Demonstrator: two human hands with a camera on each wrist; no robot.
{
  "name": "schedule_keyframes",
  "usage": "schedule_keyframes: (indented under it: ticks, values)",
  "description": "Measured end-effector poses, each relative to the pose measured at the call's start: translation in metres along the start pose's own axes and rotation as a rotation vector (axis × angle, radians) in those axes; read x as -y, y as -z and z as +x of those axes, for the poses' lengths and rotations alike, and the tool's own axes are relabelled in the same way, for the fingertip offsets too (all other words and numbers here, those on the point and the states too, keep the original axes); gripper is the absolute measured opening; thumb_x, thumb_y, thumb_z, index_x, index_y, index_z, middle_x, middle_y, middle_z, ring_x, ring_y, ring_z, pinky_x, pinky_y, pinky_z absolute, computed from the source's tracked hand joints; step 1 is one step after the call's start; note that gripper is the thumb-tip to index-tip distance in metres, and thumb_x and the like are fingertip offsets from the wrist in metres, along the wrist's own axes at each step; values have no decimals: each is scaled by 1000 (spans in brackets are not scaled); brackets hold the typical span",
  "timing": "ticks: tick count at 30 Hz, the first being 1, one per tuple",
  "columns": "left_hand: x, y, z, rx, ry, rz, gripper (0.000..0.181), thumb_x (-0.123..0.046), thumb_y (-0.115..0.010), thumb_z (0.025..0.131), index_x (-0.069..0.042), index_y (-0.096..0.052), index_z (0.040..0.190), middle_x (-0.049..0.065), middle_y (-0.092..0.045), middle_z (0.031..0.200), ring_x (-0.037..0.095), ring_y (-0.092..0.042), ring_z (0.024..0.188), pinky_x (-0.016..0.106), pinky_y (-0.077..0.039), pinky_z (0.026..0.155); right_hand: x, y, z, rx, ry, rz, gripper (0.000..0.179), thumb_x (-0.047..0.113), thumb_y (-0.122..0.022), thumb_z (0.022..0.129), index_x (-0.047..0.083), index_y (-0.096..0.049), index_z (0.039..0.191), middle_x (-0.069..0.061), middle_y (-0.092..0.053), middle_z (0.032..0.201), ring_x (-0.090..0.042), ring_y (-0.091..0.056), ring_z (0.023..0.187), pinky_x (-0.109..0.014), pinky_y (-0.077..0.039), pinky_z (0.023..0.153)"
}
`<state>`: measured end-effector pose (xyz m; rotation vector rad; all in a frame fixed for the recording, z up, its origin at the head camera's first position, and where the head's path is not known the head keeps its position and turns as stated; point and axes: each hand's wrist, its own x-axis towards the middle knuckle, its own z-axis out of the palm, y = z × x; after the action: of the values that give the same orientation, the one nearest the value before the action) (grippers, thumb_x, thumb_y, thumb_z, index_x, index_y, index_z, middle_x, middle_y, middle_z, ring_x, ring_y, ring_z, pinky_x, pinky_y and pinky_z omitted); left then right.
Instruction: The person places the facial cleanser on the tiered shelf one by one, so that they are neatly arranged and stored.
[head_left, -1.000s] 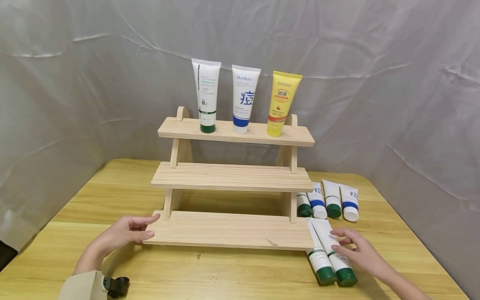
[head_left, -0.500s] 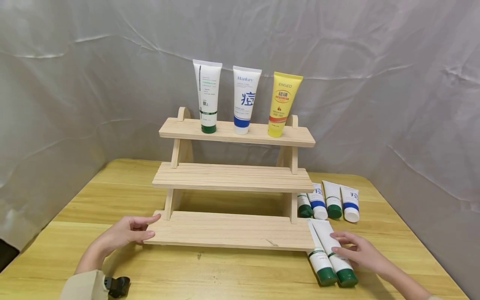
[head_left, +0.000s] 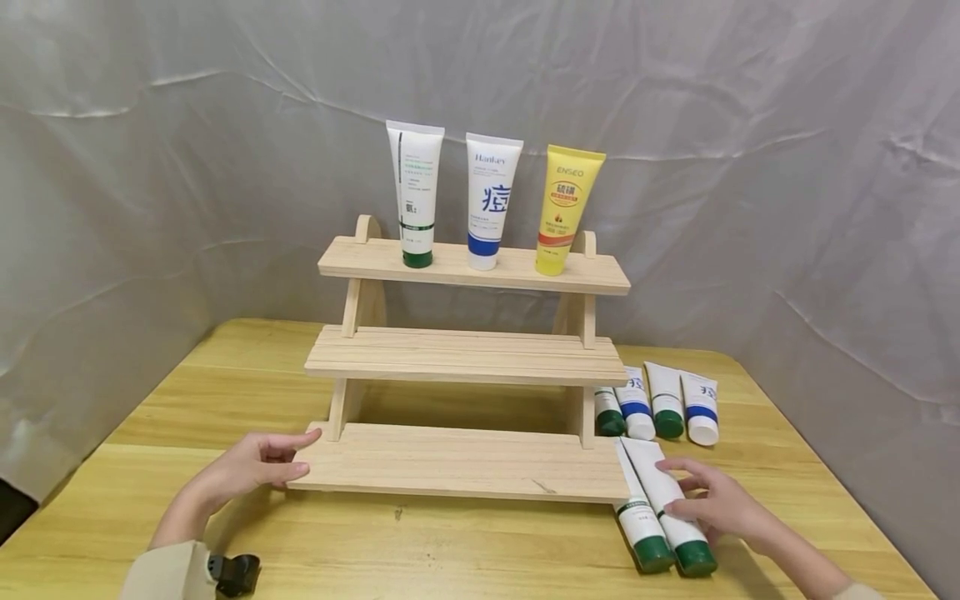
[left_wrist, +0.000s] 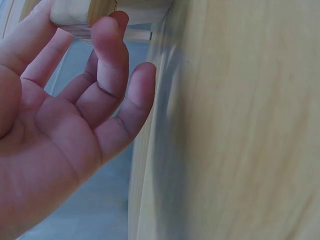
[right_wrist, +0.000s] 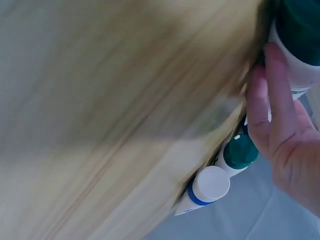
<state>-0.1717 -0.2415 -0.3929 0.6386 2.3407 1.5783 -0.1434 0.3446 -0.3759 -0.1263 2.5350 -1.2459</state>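
Observation:
A three-tier wooden display stand (head_left: 465,354) stands on the table. My left hand (head_left: 243,471) pinches the left end of its bottom shelf (head_left: 457,461) between thumb and fingers; in the left wrist view its other fingers (left_wrist: 137,92) curl loosely below the board. By the shelf's right end lie two white squeeze tubes with green caps. My right hand (head_left: 712,500) grips the outer tube (head_left: 660,483) from its right side, thumb on top. In the right wrist view fingers (right_wrist: 280,95) reach along that tube near its green cap (right_wrist: 302,30). The inner tube (head_left: 640,518) lies beside it.
On the top shelf stand a white green-capped tube (head_left: 417,196), a white-and-blue tube (head_left: 491,200) and a yellow tube (head_left: 566,208). Several more tubes, including a blue-banded one (head_left: 701,408), lie behind my right hand. Grey cloth (head_left: 225,167) hangs behind the table.
My right hand has shifted its fingers on the outer tube, and that tube's cap end has moved slightly right, away from the inner tube. My left hand stays on the shelf end.

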Motion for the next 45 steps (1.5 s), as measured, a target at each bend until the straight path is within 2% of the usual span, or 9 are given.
schedule_keyframes:
  ticks: [6,12,13,19,24,30,38,45]
  values:
    - [0,0,-1,7,-12,-13,52,-8,-57,87,14,-34,127,-1,-43,68,6,-42,61,25,-42,54,6,2,-1,-11,-8,21,63,10,-65,78,-2,-33,131,-31,-47,106,-25,-55,72,-40,-47,45]
    - [-1,-1,-3,10,-11,-24,52,-8,-57,87,15,-33,127,0,-45,70,6,-43,61,25,-43,54,13,7,-6,-50,-39,112,67,8,-61,81,1,-24,137,-43,-32,117,-27,-55,80,-43,-50,54]
    - [-1,-1,-3,9,-10,-23,52,-8,-57,87,15,-33,127,0,-45,70,6,-43,61,25,-43,54,14,8,-6,-59,-37,126,67,9,-60,81,5,-25,138,-44,-30,119,-27,-55,82,-43,-50,55]
    - [1,-1,-3,3,-13,-20,51,-8,-57,87,15,-33,127,-1,-46,70,5,-43,61,25,-43,54,21,7,-7,-118,-18,151,70,8,-61,81,9,-23,140,-41,-31,121,-31,-53,89,-43,-50,57]
    - [2,-1,-2,8,-12,-18,51,-8,-56,88,15,-33,127,0,-47,72,6,-43,62,25,-43,55,28,1,-6,-192,9,157,73,3,-60,79,10,-15,137,-36,-29,118,-35,-47,90,-43,-50,53]
    - [0,0,-1,13,-22,-19,52,-8,-57,87,15,-33,127,1,-46,70,6,-44,62,25,-44,54,39,-4,-4,-267,73,157,75,0,-59,79,11,-12,136,-33,-32,114,-30,-50,82,-41,-49,49]
    - [0,0,-1,13,-36,-17,52,-8,-57,87,16,-34,126,0,-46,69,5,-44,61,25,-44,54,54,-9,2,-331,202,171,73,-4,-59,79,11,-16,138,-32,-35,116,-22,-53,79,-33,-47,45]
    - [1,0,-1,15,-41,-11,52,-8,-58,87,17,-34,126,-1,-46,68,5,-44,61,26,-44,54,65,-15,8,-325,359,218,70,-9,-57,80,14,-27,139,-33,-37,115,-13,-57,72,-31,-47,44]
